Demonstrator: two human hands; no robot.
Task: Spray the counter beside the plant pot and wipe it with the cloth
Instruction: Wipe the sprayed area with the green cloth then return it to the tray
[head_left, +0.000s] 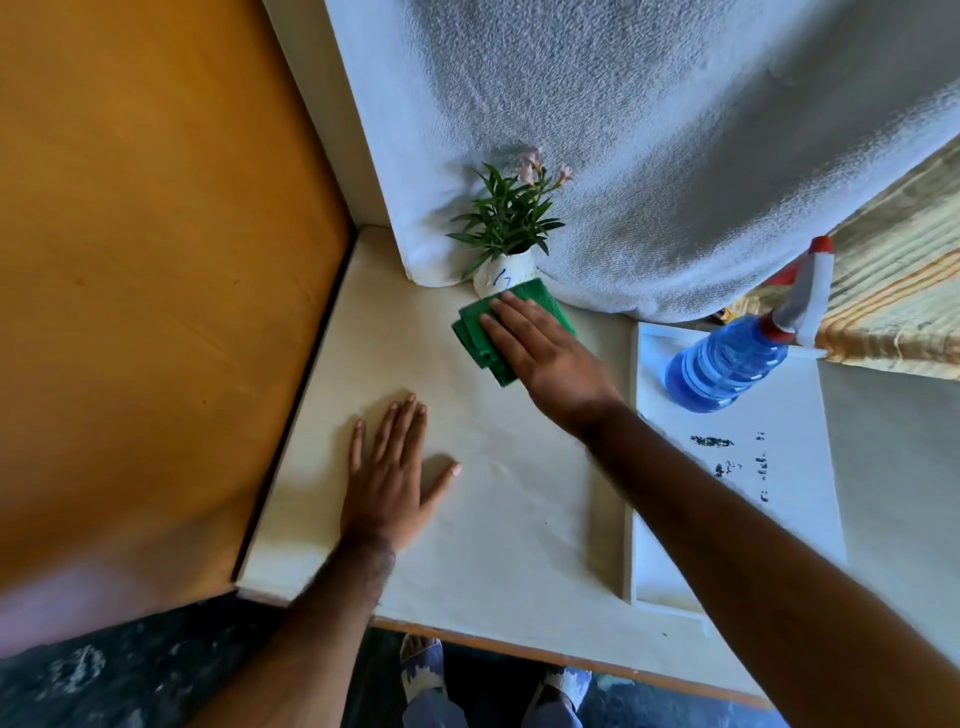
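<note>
A small white plant pot (506, 274) with green leaves and pale pink flowers stands at the back of the cream counter (498, 509). Right in front of the pot lies a folded green cloth (475, 335), and my right hand (545, 358) presses flat on it with fingers stretched out. My left hand (389, 478) rests flat on the counter nearer to me, fingers spread, holding nothing. A blue spray bottle (732, 364) with a red and white trigger head stands to the right on a white tray.
A white towel (675, 156) hangs behind the pot and drapes onto the counter. An orange wall (156, 260) borders the counter on the left. The white tray (769, 493) has dark smudges. My sandalled feet (421, 670) show below the counter's front edge.
</note>
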